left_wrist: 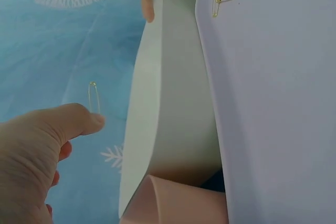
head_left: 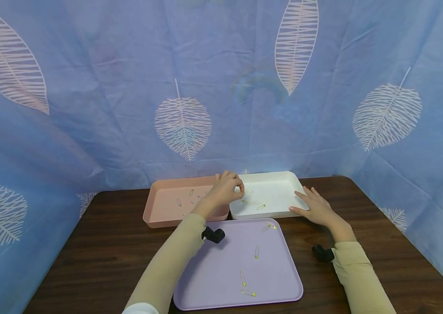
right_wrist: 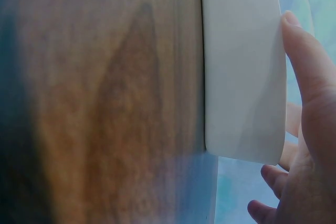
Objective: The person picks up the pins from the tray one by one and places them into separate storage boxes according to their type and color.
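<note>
Between thumb and finger, my left hand (head_left: 225, 188) pinches a gold safety pin (left_wrist: 94, 95), whose looped end sticks up past the thumb in the left wrist view. That hand is above the left end of the white tray (head_left: 278, 188), close to the pink tray (head_left: 158, 205). Several gold safety pins lie in the white tray, one being a pin (head_left: 261, 207) near its front wall. At the white tray's right end, my right hand (head_left: 317, 208) rests on the rim with its fingers spread, thumb at the front edge. Silver safety pins (head_left: 179, 202) lie in the pink tray, partly hidden by my left forearm.
In front stands a lilac tray (head_left: 221, 279) with several gold safety pins (head_left: 248, 292) scattered on it. All three trays are on a dark wooden table (head_left: 100, 257). A blue leaf-patterned curtain (head_left: 221, 131) hangs directly behind the table.
</note>
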`<state>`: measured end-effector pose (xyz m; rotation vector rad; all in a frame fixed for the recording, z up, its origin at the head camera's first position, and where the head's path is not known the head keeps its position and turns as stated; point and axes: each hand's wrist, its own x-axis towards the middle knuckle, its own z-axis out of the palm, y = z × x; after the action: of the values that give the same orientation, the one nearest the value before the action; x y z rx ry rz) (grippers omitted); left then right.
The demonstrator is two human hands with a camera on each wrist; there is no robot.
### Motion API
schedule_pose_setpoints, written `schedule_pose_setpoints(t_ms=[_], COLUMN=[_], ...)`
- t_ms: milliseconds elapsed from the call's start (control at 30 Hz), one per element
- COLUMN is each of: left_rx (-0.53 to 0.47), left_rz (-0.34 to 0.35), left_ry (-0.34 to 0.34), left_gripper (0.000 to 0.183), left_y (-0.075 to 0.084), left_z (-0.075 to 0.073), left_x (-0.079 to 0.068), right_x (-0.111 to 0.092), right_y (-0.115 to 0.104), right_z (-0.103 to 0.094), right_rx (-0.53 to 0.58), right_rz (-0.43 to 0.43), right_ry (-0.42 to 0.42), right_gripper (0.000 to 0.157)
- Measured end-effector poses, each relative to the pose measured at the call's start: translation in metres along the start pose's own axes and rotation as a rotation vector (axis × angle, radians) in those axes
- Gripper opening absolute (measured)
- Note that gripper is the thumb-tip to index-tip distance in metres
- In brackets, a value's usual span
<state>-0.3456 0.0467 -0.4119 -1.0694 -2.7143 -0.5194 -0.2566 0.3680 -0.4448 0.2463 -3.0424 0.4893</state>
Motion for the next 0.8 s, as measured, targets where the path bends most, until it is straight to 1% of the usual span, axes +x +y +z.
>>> schedule_pose_setpoints(t_ms=[200, 433, 667, 800], left_rx=[0.034, 0.055, 0.068, 0.052], left_rz=[-0.021, -0.031, -0.079, -0.110], left_ry=[-0.008, 0.024, 0.002, -0.007], left_gripper=[0.008, 0.009, 0.010, 0.011], left_y=[-0.001, 0.000, 0.005, 0.006], left_z=[0.007, 0.014, 0.019, 0.020], left_x=[0.012, 0.023, 0.033, 0.035], right_x=[0.000, 0.001, 0.000, 0.000], right_y=[0.000, 0.000, -0.001, -0.001], right_z=[-0.002, -0.003, -0.002, -0.001], right_rx=[0.001, 0.004, 0.014, 0.012], right_rz=[0.002, 0.002, 0.009, 0.009], right_ry=[-0.002, -0.006, -0.011, -0.010], right_gripper=[0.081, 0.081, 0.080, 0.080])
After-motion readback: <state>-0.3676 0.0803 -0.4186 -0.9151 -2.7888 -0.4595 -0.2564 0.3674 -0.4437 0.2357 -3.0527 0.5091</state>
